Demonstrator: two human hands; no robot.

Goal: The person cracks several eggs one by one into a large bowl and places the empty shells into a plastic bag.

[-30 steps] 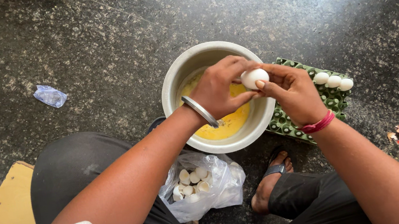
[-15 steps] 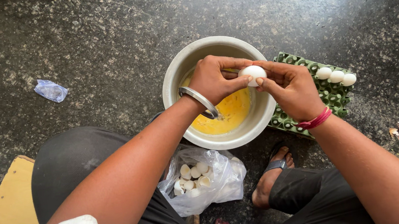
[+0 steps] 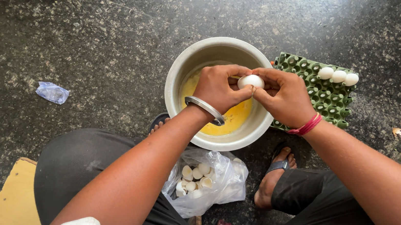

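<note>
I hold a white egg over the steel bowl, my left hand and right hand both closed on it, thumbs at its top. It looks like the cracking-open step. Next, I judge, the shell needs pulling apart gently so the contents join the yellow egg mix. Three eggs sit on the green tray; shells fill the bag.
</note>
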